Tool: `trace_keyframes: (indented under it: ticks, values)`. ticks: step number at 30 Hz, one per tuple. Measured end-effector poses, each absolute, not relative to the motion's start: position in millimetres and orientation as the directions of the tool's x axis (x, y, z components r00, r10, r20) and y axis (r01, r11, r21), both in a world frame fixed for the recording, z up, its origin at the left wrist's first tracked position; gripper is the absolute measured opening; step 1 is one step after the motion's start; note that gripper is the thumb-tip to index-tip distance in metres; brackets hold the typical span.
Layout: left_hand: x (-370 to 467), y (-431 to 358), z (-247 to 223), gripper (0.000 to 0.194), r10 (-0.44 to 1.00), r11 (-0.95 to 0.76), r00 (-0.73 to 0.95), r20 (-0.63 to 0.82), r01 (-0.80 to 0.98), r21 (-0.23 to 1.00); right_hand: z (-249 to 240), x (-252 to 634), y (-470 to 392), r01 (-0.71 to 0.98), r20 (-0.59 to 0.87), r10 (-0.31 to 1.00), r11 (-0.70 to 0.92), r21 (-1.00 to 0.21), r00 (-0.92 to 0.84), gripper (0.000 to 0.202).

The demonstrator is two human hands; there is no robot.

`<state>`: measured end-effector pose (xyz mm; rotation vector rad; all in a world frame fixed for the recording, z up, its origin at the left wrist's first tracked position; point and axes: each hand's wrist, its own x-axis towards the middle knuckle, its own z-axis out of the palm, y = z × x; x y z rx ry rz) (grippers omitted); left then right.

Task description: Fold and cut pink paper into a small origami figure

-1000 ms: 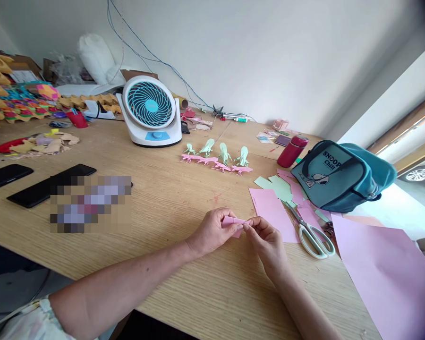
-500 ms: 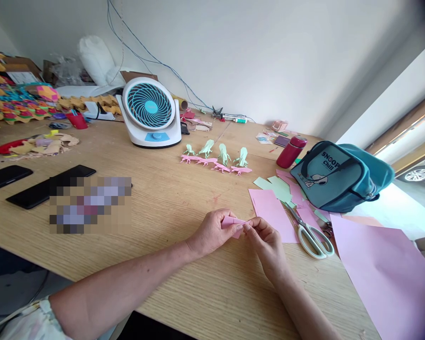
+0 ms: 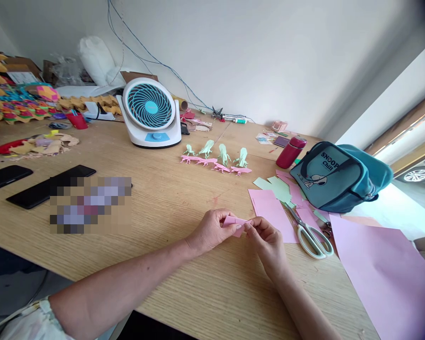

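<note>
A small folded piece of pink paper (image 3: 234, 221) is held above the front of the wooden table (image 3: 156, 193). My left hand (image 3: 211, 232) grips its left part between thumb and fingers. At its right end, my right hand (image 3: 267, 241) pinches the edge, close to the left thumb. Farther back stand several folded green paper figures (image 3: 224, 154), with a row of pink ones (image 3: 221, 167) before them. Just right of my hands lie pink sheets (image 3: 272, 212), and scissors (image 3: 313, 238) with pale handles rest partly on paper.
A white and blue fan (image 3: 150, 113) stands at the back. On the right are a red bottle (image 3: 291, 152), a teal bag (image 3: 335, 177), green paper (image 3: 279, 188) and a large pink sheet (image 3: 386, 269). Black flat objects (image 3: 53, 186) lie at the left.
</note>
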<state>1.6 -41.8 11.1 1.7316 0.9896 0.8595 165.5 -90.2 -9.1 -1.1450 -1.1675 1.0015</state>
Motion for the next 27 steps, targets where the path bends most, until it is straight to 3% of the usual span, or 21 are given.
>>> trace_keyframes:
  ticks: [14, 21, 27]
  values:
    - [1.7, -42.9, 8.8, 0.033, 0.898, -0.167, 0.429, 0.093, 0.137, 0.976, -1.7, 163.1, -90.3, -0.006, 0.189, 0.973, 0.192, -0.981, 0.134, 0.024]
    - [4.4, -42.2, 5.7, 0.038, 0.889, -0.040, 0.453, 0.065, -0.064, 0.997, -2.4, 160.3, -88.8, -0.052, 0.196, 0.974, 0.203, -0.978, 0.113, 0.023]
    - [3.9, -40.4, 3.0, 0.034, 0.874, -0.058, 0.481, 0.063, -0.026, 0.998, -3.4, 164.9, -88.6, -0.032, 0.160, 0.980, 0.165, -0.986, 0.116, 0.025]
